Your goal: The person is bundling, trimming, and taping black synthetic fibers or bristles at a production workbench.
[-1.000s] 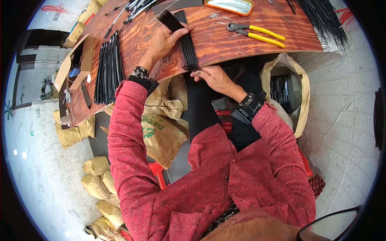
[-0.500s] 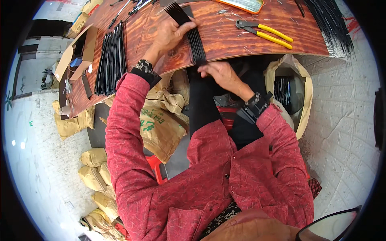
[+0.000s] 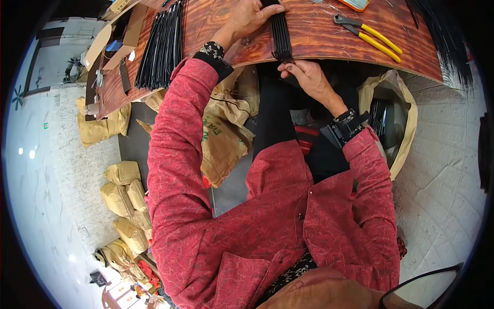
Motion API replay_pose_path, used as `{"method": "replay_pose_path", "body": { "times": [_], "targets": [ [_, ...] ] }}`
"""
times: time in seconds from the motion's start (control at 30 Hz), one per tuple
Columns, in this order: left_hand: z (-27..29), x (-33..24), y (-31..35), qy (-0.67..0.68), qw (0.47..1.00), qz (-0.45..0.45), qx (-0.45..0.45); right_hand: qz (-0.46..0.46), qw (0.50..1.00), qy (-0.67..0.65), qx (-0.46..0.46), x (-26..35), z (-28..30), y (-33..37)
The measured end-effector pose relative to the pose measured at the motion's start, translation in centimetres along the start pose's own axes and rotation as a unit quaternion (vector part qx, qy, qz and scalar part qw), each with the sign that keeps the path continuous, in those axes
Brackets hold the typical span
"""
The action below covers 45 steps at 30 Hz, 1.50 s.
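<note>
A flat row of thin black strips (image 3: 281, 37) lies side by side over the table's near edge. Across its upper part rests my left hand (image 3: 250, 19), thumb over the strips and fingers closed about them; the far end is cut off by the picture's top. At the near end, just past the table edge, the fingertips of my right hand (image 3: 312, 81) are pinched together against the strip ends. The pliers (image 3: 378, 39) with yellow handles lie on the wood to the right of the strips.
On the wooden table (image 3: 329, 49) are scattered wire bits, an orange-rimmed tray (image 3: 356, 4), a bundle of black strips (image 3: 162, 46) and a cardboard box (image 3: 123, 38). More black strands (image 3: 445, 41) overhang at right. An open paper sack (image 3: 409, 118) stands below the table edge.
The whole view has shifted, so the table sits higher and further right in the picture. My right fingertips have closed in on the strips' near ends; my left hand still holds the strips.
</note>
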<state>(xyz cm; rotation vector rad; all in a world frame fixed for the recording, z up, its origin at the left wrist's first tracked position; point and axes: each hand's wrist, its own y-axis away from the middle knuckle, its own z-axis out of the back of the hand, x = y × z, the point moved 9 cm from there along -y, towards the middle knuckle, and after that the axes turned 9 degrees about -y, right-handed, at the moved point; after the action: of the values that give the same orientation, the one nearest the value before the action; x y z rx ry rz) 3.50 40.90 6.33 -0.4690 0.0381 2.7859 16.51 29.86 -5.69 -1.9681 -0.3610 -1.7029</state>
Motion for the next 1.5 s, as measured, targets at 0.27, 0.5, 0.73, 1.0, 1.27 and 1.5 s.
{"method": "replay_pose_path", "body": {
  "times": [0.27, 0.5, 0.73, 1.0, 1.27, 1.5],
  "targets": [
    [-0.3, -2.1, 0.8, 0.132, 0.99, -0.023, -0.049, -0.005, 1.0, -0.018, 0.01, -1.1, -0.3, 0.3],
    [-1.0, -1.6, -0.2, 0.078, 0.997, 0.01, -0.009, 0.003, 1.0, -0.01, 0.016, -1.2, 0.7, 0.4],
    [-0.7, -5.8, 0.9, 0.142, 0.985, -0.038, -0.094, 0.018, 1.0, -0.002, 0.011, -0.3, 2.1, 1.9],
    [-3.3, -2.0, -1.1, 0.072, 0.997, 0.03, -0.025, 0.036, 0.999, 0.017, 0.002, 1.1, 3.6, 3.2],
    [-0.5, -8.4, 2.5, 0.216, 0.961, -0.156, -0.073, 0.048, 0.999, -0.009, 0.003, 6.9, 2.2, 5.6],
    [5.6, -14.0, 9.6, 0.355, 0.918, -0.17, 0.052, 0.099, 0.993, -0.064, -0.004, 19.4, -2.0, 7.2]
  ]
}}
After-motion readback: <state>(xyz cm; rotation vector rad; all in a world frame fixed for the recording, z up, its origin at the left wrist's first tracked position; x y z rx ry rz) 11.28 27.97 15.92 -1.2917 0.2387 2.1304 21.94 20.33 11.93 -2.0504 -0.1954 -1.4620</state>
